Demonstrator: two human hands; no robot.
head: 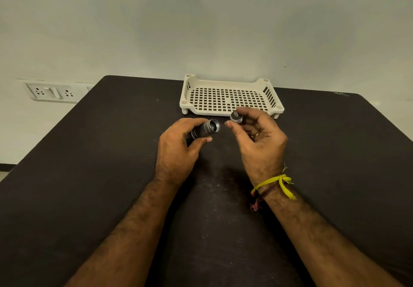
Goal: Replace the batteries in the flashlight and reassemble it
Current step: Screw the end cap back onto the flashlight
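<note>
My left hand (178, 146) grips a dark flashlight body (206, 128) with silver rings, held just above the table. Its open end points right, toward my other hand. My right hand (259, 137) pinches the small round end cap (236, 116) between thumb and fingers. A short gap separates the cap from the open end of the body. The rear part of the body is hidden inside my left palm. No loose batteries are visible.
A cream perforated plastic tray (230, 108) stands on short legs right behind my hands, with nothing in it. The dark table (111, 152) ends at a pale wall. A wall socket panel (52, 92) sits to the left, beyond the table's edge.
</note>
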